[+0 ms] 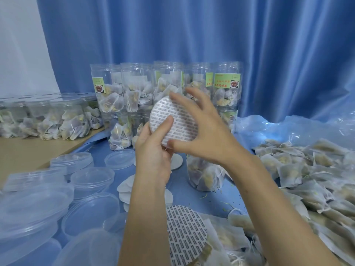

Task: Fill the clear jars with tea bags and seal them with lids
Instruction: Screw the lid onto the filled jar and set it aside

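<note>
White printed seal disc (176, 121) pinched by both hands, left (153, 150) thumb across it, right (203, 127) fingers spread.

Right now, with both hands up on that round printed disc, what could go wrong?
The printed liner disc is pinched only by fingertips of the left hand and right hand; it could crease or slip. The filled jar stands open just below the right wrist, so a dropped arm might tip it. The clear lids are stacked loosely at the left and could slide if bumped.
</note>
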A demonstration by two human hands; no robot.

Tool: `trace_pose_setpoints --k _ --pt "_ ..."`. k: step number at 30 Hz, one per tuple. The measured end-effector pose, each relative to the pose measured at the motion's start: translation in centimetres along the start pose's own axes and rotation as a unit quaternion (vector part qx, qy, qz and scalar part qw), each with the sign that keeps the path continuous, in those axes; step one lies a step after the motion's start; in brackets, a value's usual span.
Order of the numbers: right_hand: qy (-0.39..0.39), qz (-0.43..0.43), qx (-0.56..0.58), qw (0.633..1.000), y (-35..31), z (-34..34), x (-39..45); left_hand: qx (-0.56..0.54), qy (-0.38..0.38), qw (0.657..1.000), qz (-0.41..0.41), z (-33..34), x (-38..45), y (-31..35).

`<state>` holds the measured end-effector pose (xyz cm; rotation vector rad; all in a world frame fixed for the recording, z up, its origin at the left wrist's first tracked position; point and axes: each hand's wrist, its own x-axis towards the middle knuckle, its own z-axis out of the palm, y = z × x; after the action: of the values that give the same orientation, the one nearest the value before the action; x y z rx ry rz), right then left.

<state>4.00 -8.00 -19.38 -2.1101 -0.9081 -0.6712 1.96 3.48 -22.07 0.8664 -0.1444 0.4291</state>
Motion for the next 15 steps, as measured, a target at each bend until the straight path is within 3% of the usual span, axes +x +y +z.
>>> trace_pose_setpoints --k 2,6,10,15 --pt "-0.047 -0.006 -0.042 0.998 -0.1 0.2 -0.1 -0.025 -0.026 0.999 -0.030 0.3 -0.1 0.1" --pt "0.023 0.032 -0.086 0.996 0.4 -0.1 0.1 -0.083 -0.091 0.989 -0.075 0.7 -0.4 0.7" --pt "0.079 0.088 -0.080 0.990 1.9 -1.0 0.2 -0.057 -0.020 0.992 -0.108 0.7 -0.3 0.5" --pt "-0.058 0.207 -0.242 0.946 3.9 -0.4 1.9 0.073 0.092 0.985 -0.128 0.2 0.2 -0.5"
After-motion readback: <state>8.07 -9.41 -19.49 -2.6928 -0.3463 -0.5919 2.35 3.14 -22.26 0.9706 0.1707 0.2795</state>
